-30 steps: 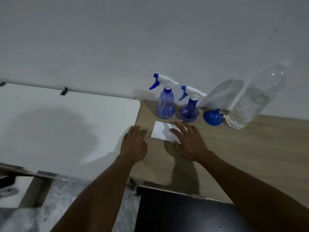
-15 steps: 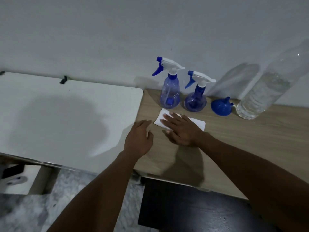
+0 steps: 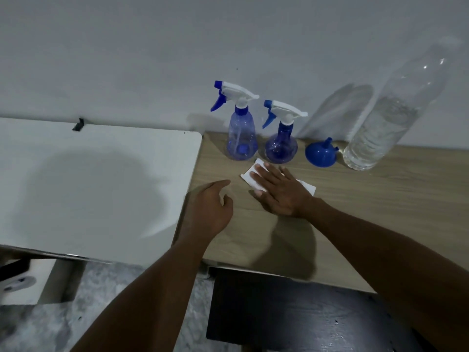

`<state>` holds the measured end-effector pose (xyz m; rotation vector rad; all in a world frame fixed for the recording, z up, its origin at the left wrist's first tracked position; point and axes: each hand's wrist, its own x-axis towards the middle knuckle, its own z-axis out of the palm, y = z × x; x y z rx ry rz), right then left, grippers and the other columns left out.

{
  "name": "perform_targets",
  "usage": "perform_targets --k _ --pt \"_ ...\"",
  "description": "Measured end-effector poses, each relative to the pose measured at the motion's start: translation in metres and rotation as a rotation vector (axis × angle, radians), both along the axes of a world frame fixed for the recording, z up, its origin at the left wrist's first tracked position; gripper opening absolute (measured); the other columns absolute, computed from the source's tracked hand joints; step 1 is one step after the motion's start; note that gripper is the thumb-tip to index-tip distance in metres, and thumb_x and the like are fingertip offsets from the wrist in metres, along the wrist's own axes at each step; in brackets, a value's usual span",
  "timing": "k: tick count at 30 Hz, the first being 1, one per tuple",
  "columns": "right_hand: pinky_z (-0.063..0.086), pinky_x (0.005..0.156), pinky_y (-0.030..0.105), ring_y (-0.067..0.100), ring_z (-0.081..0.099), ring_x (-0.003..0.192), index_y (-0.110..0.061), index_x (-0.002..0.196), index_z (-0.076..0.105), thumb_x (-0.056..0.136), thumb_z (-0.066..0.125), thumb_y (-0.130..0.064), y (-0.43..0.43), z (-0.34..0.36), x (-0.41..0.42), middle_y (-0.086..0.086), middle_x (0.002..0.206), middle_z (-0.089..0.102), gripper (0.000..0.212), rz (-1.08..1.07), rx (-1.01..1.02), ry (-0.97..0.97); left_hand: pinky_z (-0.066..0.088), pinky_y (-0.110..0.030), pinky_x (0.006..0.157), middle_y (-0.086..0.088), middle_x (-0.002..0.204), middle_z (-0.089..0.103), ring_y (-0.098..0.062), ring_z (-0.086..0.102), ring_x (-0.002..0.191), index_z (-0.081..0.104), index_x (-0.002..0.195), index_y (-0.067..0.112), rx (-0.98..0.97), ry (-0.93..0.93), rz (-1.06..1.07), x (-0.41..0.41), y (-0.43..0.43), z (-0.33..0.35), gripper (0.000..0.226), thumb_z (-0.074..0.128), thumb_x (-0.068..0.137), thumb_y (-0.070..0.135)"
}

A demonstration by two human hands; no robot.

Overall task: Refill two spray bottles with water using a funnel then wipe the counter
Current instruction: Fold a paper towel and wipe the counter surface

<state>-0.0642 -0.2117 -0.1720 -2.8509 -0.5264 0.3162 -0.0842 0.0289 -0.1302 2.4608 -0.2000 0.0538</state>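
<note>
right hand [image 3: 281, 191]: flat on the cloth [image 3: 250, 173], fingers straight and slightly spread, pressing it to the counter [image 3: 380, 199]
left hand [image 3: 208, 207]: near the counter's left edge, fingers loosely bent, holding nothing; contact with the surface unclear
tall spray bottle [image 3: 242, 138]: upright by the wall, trigger head on
round spray bottle [image 3: 280, 146]: upright just right of it, trigger head on
water bottle [image 3: 380, 128]: clear, large, far right, partly filled
funnel [image 3: 320, 154]: blue, mouth down, spout up, between round spray bottle and water bottle
cloth position: just in front of both spray bottles, corners showing either side of the hand
white table [image 3: 88, 174]: adjoins the counter's left side
</note>
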Motion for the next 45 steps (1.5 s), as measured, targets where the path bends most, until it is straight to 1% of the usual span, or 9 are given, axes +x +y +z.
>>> perform_targets --k 2,5,11,18,25,28,34,38,45 --pt "0.0 0.124 0.048 0.017 -0.006 0.154 -0.031 0.159 0.008 0.101 0.007 -0.059 -0.013 0.008 -0.008 -0.002 0.168 0.002 0.065 -0.07 0.048 0.054 0.043 -0.017 0.089 0.007 0.116 0.069 -0.008 0.063 0.095 0.063 0.125 0.029 -0.01 0.028 0.007 -0.006 -0.012 0.005 0.04 0.059 0.086 0.025" --pt "0.018 0.121 0.048 0.021 0.016 0.153 -0.028 0.157 0.023 0.104 0.011 -0.053 -0.022 0.017 -0.009 0.001 0.165 0.023 0.06 -0.033 0.028 -0.126 0.035 -0.011 0.089 0.003 0.12 0.068 -0.013 0.063 0.102 0.065 0.126 0.022 -0.033 0.033 -0.015 -0.014 -0.034 0.01 0.039 0.061 0.087 0.017" --pt "0.007 0.123 0.053 0.02 0.001 0.155 -0.024 0.16 0.007 0.105 0.016 -0.044 -0.038 -0.01 -0.025 0.001 0.168 0.003 0.058 -0.032 -0.077 -0.109 0.026 0.005 0.077 0.002 0.111 0.069 0.004 0.051 0.086 0.065 0.125 0.022 -0.005 0.02 -0.005 -0.029 -0.06 0.005 0.039 0.063 0.087 0.014" --pt "-0.001 0.121 0.057 0.018 -0.008 0.154 -0.026 0.16 0.002 0.101 0.01 -0.047 -0.084 -0.022 -0.052 -0.003 0.168 -0.008 0.063 -0.293 0.005 -0.021 0.033 -0.005 0.081 -0.003 0.115 0.07 -0.018 0.067 0.091 0.067 0.121 0.016 -0.044 0.043 0.018 -0.037 -0.069 -0.005 0.041 0.064 0.082 0.006" --pt "-0.006 0.119 0.06 0.022 -0.008 0.154 -0.018 0.16 0.002 0.102 0.015 -0.045 -0.104 -0.018 -0.113 0.004 0.167 -0.008 0.065 -0.639 -0.038 -0.031 0.032 -0.009 0.081 0.003 0.128 0.063 0.002 0.053 0.091 0.06 0.13 0.025 0.052 0.147 -0.065 -0.05 -0.072 -0.001 0.045 0.061 0.086 0.014" --pt "-0.006 0.119 0.062 0.022 -0.011 0.154 -0.01 0.159 0.004 0.105 0.017 -0.042 -0.099 -0.019 -0.159 0.008 0.167 -0.007 0.064 -0.828 -0.044 -0.034 0.032 -0.009 0.082 0.003 0.128 0.063 -0.001 0.057 0.096 0.059 0.131 0.025 0.078 0.149 -0.112 -0.062 -0.064 0.001 0.045 0.06 0.087 0.016" --pt "-0.004 0.12 0.061 0.027 -0.012 0.153 0.001 0.157 0.005 0.105 0.021 -0.039 -0.064 -0.003 -0.151 0.016 0.166 -0.001 0.067 -1.049 0.057 0.003 0.034 -0.013 0.085 0.0 0.122 0.067 -0.012 0.062 0.101 0.061 0.13 0.022 0.051 0.127 -0.013 -0.06 -0.06 0.002 0.042 0.06 0.089 0.016" --pt "-0.006 0.119 0.059 0.028 -0.011 0.154 0.001 0.157 0.006 0.104 0.022 -0.042 -0.042 -0.003 -0.139 0.017 0.166 0.0 0.07 -1.002 0.014 -0.005 0.034 -0.014 0.085 0.003 0.124 0.065 -0.011 0.06 0.101 0.06 0.13 0.025 0.008 0.107 0.009 -0.058 -0.051 0.008 0.041 0.059 0.089 0.018" --pt "-0.011 0.119 0.058 0.028 -0.016 0.152 -0.003 0.157 -0.001 0.101 0.016 -0.046 0.102 -0.006 -0.073 0.015 0.166 -0.009 0.072 -0.878 0.005 0.039 0.037 -0.019 0.092 0.0 0.126 0.064 -0.019 0.061 0.11 0.061 0.128 0.021 0.008 0.046 -0.033 -0.028 0.058 0.01 0.041 0.059 0.088 0.015"
